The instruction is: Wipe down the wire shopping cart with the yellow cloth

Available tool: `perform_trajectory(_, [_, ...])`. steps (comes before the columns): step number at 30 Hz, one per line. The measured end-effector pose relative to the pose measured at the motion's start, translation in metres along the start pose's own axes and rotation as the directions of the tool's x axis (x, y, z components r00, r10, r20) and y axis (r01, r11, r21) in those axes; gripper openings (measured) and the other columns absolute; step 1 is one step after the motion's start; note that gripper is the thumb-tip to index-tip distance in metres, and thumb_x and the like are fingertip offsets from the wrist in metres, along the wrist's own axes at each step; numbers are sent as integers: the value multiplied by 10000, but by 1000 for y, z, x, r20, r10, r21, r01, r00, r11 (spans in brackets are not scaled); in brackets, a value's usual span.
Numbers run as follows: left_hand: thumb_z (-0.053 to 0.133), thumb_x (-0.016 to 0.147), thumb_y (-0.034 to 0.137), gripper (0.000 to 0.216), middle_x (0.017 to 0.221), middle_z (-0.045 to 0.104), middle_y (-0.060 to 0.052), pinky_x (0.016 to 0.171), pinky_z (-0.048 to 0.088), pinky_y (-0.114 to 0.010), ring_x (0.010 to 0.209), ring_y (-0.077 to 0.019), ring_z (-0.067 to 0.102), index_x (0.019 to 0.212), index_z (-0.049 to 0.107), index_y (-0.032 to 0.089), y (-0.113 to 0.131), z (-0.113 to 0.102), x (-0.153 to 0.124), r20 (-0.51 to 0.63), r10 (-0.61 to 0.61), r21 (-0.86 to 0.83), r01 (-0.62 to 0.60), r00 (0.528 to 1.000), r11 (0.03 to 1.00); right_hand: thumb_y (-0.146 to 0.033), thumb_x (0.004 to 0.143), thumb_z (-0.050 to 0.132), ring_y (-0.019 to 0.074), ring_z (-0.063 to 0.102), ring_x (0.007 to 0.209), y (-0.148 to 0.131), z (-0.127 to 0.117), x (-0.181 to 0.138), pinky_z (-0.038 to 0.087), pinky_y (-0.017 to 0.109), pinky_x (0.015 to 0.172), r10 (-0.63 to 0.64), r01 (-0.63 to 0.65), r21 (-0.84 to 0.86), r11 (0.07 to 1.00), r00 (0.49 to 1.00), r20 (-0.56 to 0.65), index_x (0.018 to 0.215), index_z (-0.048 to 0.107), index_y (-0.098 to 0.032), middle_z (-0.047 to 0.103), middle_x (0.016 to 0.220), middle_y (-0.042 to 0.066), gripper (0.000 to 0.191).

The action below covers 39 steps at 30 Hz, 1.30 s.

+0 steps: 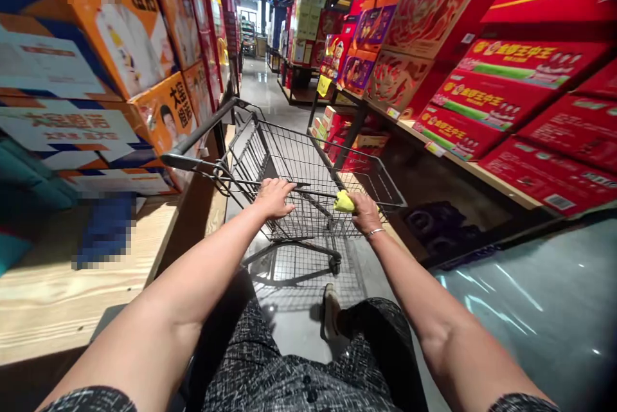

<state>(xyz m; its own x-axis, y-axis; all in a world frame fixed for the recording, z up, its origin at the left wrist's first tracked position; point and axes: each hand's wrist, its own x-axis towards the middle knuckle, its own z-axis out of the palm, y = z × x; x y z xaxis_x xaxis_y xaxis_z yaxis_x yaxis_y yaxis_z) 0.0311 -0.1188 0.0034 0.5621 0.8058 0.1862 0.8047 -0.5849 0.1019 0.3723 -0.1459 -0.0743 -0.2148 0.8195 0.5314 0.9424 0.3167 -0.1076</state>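
Observation:
A black wire shopping cart (pixel 313 148) stands sideways in front of me, its handle (pixel 193 160) toward the left. My left hand (pixel 276 198) grips the near top rail, fingers over it and thumb on the near side. Farther right along the same rail, my right hand (pixel 366 209) is closed around a yellow cloth (pixel 344 201), pressing it against the rail. Part of the cloth is hidden under the fingers. No goods show in the wire basket.
Orange and blue cartons (pixel 144 45) are stacked at left above a wooden ledge (pixel 96 277). Red gift boxes (pixel 482 100) fill a shelf (pixel 501 187) on the right. A grey tiled aisle (pixel 263 78) runs back between displays. My shoe (pixel 331 312) is beside the cart's wheel.

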Motion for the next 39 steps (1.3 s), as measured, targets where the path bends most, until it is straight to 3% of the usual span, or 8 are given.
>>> perform_trajectory(3, [571,835,519,456,1163,673,-81,975,339,-478,1100,-306,540,1195,627,245,0,6,7,-21,-54,-23,53,998,998,-27,624,519,250,558,1111,60,-19,-24,442,382,943,214,-214,-18,977,977,-22,1155,652,-200,631,1200,96,574])
perform_trajectory(6, [559,831,524,359,1109,693,-64,950,317,-487,1095,-306,520,1050,651,255,0,8,11,-52,-70,-81,66,996,995,-86,658,561,263,534,1124,95,-28,-39,442,412,951,490,-494,-44,868,868,-79,1096,680,-223,548,1312,95,473])
perform_trajectory(11, [553,826,505,276,1048,707,-52,973,277,-499,1105,-294,492,909,629,253,3,14,14,-142,-93,-128,75,985,989,-113,713,484,304,400,1185,51,2,-37,386,519,985,626,-665,20,747,692,-361,1185,664,-277,470,1339,102,531])
perform_trajectory(16, [525,829,526,298,987,704,-56,980,253,-518,1068,-300,490,852,631,248,4,16,17,-183,-109,-167,79,977,983,-48,712,455,303,357,1214,-17,23,-33,357,527,1048,377,-393,23,919,862,-341,1323,611,-317,421,1361,92,686])
perform_trajectory(21, [535,808,577,350,906,694,-51,973,251,-531,1031,-306,494,830,647,246,6,15,20,-227,-144,-193,100,963,976,-85,854,527,252,371,1232,-38,40,-32,392,430,1055,36,-46,-31,998,962,-271,1285,632,-433,486,1310,44,564])
perform_trajectory(28, [557,791,567,335,934,706,-42,1007,233,-545,1057,-306,502,869,650,255,2,17,24,-237,-149,-166,111,960,980,-181,946,548,226,460,1160,-29,118,-70,378,419,995,-126,140,-114,984,984,125,1295,615,-442,593,1311,-3,442])
perform_trajectory(32, [558,798,551,321,925,698,-45,1018,236,-540,1063,-307,500,881,654,256,-3,18,32,-222,-158,-135,130,962,982,-193,920,570,262,495,1187,-8,137,-91,399,430,978,-119,170,-72,983,881,458,1240,662,-429,612,1348,-22,408])
perform_trajectory(39, [531,812,587,351,962,697,-49,1032,238,-541,1123,-316,477,834,636,252,-25,15,57,-112,-204,-68,197,973,978,-208,968,504,250,464,1244,8,101,-53,402,440,1009,-143,182,-62,981,907,395,1297,613,-470,565,1388,-25,434])
